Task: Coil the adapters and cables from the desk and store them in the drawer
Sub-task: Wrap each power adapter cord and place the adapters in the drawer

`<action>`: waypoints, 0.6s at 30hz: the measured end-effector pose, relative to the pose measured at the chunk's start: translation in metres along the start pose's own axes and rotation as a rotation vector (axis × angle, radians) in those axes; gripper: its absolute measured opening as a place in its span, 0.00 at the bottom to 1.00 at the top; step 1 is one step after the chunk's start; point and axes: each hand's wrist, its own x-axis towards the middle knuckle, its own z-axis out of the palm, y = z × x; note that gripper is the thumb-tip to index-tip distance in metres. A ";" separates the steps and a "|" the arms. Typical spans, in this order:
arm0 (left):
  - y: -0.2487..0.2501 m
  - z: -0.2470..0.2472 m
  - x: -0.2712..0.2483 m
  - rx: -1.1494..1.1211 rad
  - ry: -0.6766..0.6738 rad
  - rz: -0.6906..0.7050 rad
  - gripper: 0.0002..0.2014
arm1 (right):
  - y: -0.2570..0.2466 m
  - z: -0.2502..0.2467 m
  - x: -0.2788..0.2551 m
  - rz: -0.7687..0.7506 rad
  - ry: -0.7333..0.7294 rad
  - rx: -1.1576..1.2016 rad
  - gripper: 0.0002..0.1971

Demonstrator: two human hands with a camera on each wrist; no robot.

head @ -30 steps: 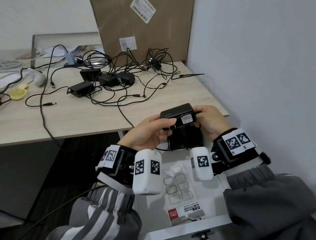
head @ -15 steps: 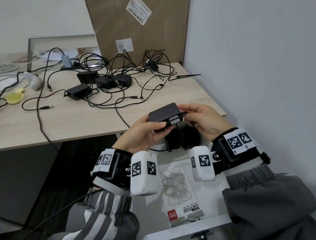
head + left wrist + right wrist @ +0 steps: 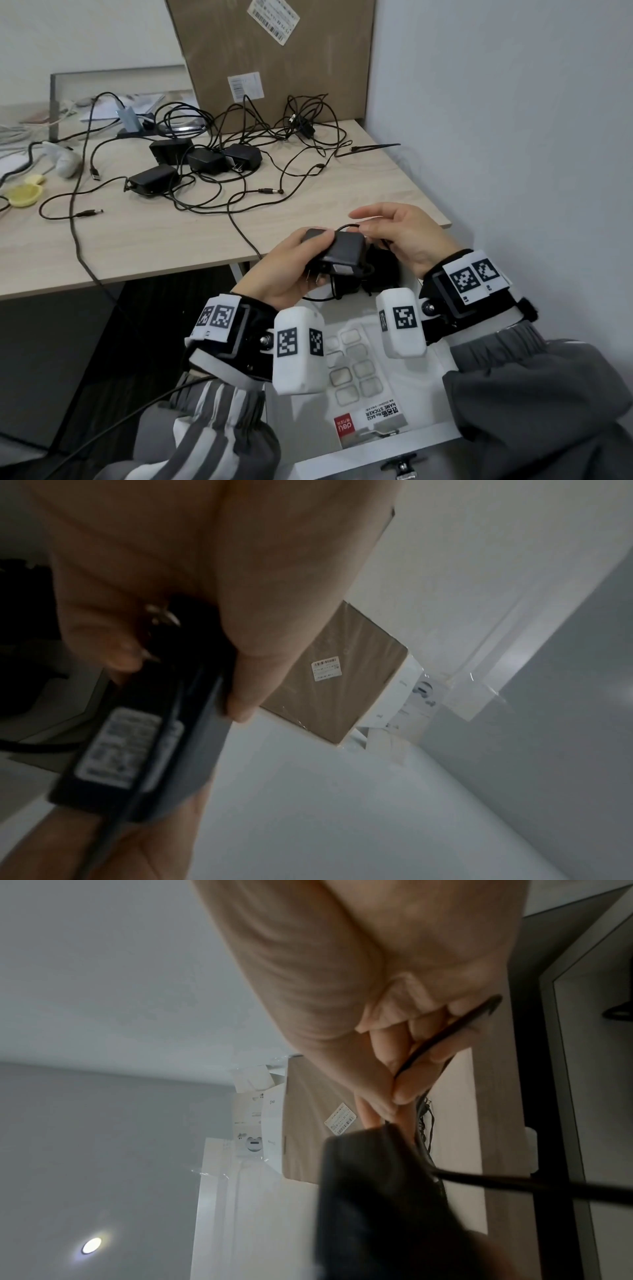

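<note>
Holding a black power adapter (image 3: 343,248) over the open white drawer (image 3: 383,455), the left hand (image 3: 284,270) wraps its fingers and thumb around the block. The right hand (image 3: 402,236) pinches the adapter's thin black cable (image 3: 445,1034) between thumb and fingers, just beside the block. Both hands are close together. More black adapters (image 3: 371,277) already lie in the drawer under the hands. Four other adapters (image 3: 205,159) and a tangle of cables (image 3: 274,137) sit on the wooden tabletop (image 3: 137,240).

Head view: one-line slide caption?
Left hand grips a black adapter while right hand pinches its cable above the open drawer.
</note>
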 end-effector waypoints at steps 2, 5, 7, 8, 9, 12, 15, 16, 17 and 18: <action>-0.003 -0.001 0.001 0.085 0.066 0.041 0.12 | -0.001 0.000 0.000 -0.009 0.011 -0.003 0.10; -0.006 -0.001 0.003 0.184 0.138 0.123 0.13 | -0.003 0.000 -0.001 -0.060 0.016 0.013 0.09; -0.005 0.001 0.003 0.177 0.199 0.194 0.13 | -0.006 0.002 -0.003 -0.137 -0.003 0.018 0.10; -0.005 0.002 0.004 0.163 0.234 0.233 0.13 | -0.007 0.003 -0.004 -0.173 -0.018 0.026 0.11; -0.005 0.002 0.005 0.147 0.273 0.267 0.13 | -0.009 0.005 -0.005 -0.202 -0.035 0.038 0.12; -0.009 0.003 0.009 0.092 0.416 0.350 0.13 | -0.012 0.013 -0.010 -0.251 -0.093 0.037 0.15; -0.012 0.003 0.013 0.029 0.532 0.408 0.14 | -0.011 0.019 -0.012 -0.259 -0.138 0.032 0.16; -0.012 0.004 0.013 0.007 0.567 0.419 0.13 | -0.010 0.020 -0.012 -0.260 -0.156 0.026 0.16; -0.011 0.003 0.014 -0.024 0.599 0.427 0.12 | -0.010 0.022 -0.012 -0.257 -0.180 0.020 0.17; -0.010 0.003 0.014 -0.067 0.621 0.437 0.13 | -0.009 0.024 -0.013 -0.250 -0.207 0.016 0.17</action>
